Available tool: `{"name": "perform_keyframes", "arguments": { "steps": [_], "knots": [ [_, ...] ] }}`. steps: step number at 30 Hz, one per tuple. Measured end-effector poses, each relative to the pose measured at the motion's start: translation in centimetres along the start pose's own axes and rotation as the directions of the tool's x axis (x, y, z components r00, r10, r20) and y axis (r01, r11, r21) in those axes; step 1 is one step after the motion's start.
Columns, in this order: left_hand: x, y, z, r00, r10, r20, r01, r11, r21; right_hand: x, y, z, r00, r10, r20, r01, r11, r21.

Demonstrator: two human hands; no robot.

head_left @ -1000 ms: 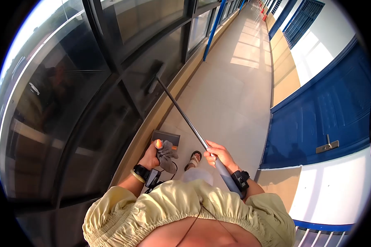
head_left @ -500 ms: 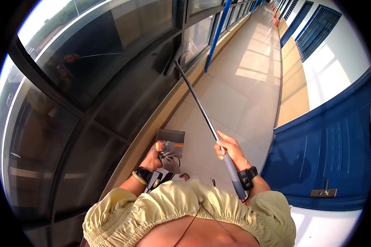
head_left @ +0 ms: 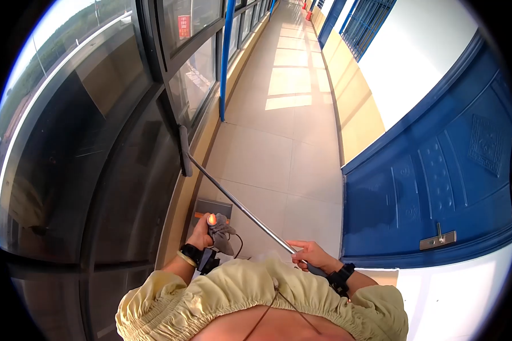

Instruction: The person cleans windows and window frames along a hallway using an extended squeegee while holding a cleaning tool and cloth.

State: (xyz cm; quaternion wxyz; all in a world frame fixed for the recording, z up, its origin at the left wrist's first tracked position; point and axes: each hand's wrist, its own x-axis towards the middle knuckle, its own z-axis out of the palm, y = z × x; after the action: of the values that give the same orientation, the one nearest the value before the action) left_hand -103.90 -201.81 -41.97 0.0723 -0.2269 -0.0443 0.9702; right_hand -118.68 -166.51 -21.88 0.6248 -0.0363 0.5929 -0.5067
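Dark window panes (head_left: 122, 176) formed the left side, above a tan ledge (head_left: 179, 199). Near their right edge stood a grey, bar-shaped head (head_left: 185, 150), its long side running roughly along the glass, presumably so that its full length faced the pane; whether it touched could not be told. Below it, the left hand (head_left: 201, 233) grasped a bunched grey cloth (head_left: 222, 234), gathered, it seems, to remain compact and apart from the pole; this hand bore none of the pole's weight. A dark grey box (head_left: 215, 208) sat on the floor (head_left: 256, 150) beside the ledge, probably to leave the middle free. From the bar-shaped head a metal pole (head_left: 239, 206) slanted toward the wearer, its length apparently permitting reach without stooping. Near its lower end the right hand (head_left: 316, 257) grasped it, fingers curled around the shaft by the grey grip (head_left: 317, 269), a hold that likely let one arm steer the distant end. At far right, a blue door (head_left: 426, 170) stood well apart from the bar-shaped head.
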Motion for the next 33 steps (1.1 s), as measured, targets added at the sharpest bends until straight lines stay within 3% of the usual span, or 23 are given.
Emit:
{"name": "perform_keyframes", "arguments": {
  "steps": [1,5,8,12,13,16,17,27,28,30,33],
  "knots": [
    [0.6,-0.2,1.9,0.979,0.068,-0.190,-0.060,0.997,0.048,0.0,0.1,-1.0,1.000,0.003,-0.026,-0.003,1.000,0.005],
    [4.3,1.5,8.1,0.935,0.192,-0.300,-0.137,0.971,0.195,0.4,-2.6,-5.3,0.968,0.023,-0.250,-0.033,0.999,-0.035],
    [9.1,3.9,9.8,0.945,0.198,-0.261,-0.165,0.976,0.144,1.5,-4.3,-10.8,0.926,-0.038,-0.374,0.026,0.999,-0.038],
    [14.3,7.4,13.6,0.988,0.134,-0.070,-0.131,0.990,0.044,4.2,-8.2,-16.6,0.880,-0.111,-0.462,0.135,0.991,0.018],
    [16.3,8.2,14.7,0.978,0.127,-0.167,-0.128,0.992,0.006,4.6,-9.7,-18.2,0.879,-0.121,-0.462,0.152,0.988,0.030],
    [19.9,9.0,21.0,0.948,0.222,-0.227,-0.210,0.975,0.075,7.7,-14.3,-22.7,0.877,-0.167,-0.450,0.209,0.977,0.046],
    [20.6,9.0,23.6,0.953,0.241,-0.183,-0.211,0.963,0.167,9.1,-15.8,-24.2,0.877,-0.181,-0.446,0.217,0.976,0.032],
    [38.4,21.8,35.8,0.904,0.299,-0.305,-0.217,0.937,0.276,26.2,-33.0,-35.2,0.918,-0.182,-0.354,0.230,0.968,0.100],
    [43.0,26.1,31.9,0.971,0.218,-0.104,-0.207,0.973,0.106,28.2,-36.0,-36.0,0.919,-0.179,-0.352,0.228,0.968,0.103],
    [46.3,29.2,36.1,0.943,0.282,-0.179,-0.264,0.957,0.118,31.6,-41.0,-37.2,0.918,-0.197,-0.345,0.222,0.974,0.035],
    [51.4,34.9,38.5,0.972,0.161,0.171,-0.167,0.986,0.021,34.9,-46.8,-38.6,0.926,-0.163,-0.341,0.168,0.986,-0.016]
  ]
}}
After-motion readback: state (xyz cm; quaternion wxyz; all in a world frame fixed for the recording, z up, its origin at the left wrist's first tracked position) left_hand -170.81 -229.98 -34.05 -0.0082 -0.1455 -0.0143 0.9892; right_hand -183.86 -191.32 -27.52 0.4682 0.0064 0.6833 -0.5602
